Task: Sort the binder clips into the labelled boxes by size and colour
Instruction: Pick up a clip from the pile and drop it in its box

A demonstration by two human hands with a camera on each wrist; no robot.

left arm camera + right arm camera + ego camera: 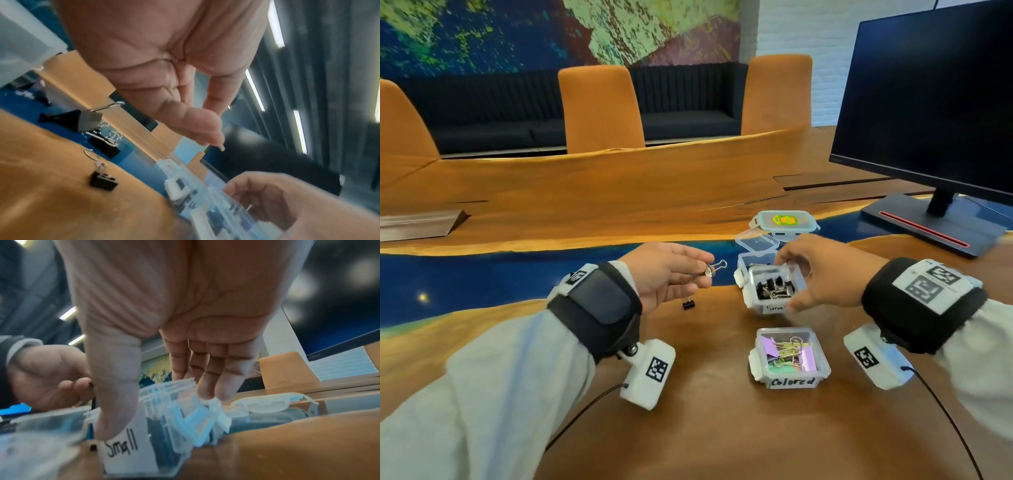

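Note:
My left hand pinches a small binder clip with a pale shiny body, held in the air just left of the boxes. My right hand grips the clear box labelled "Small", thumb on the front label, fingers on the back rim. That box is tilted and holds several black clips. The open "Colored" box nearer me holds pastel clips. One small black clip lies on the wood below my left hand; in the left wrist view the black clip lies near larger ones.
Behind the Small box stands another open clear box with its lid raised. A lidded container with a green sticker sits farther back. A monitor and its base fill the right. Orange chairs line the table's far edge.

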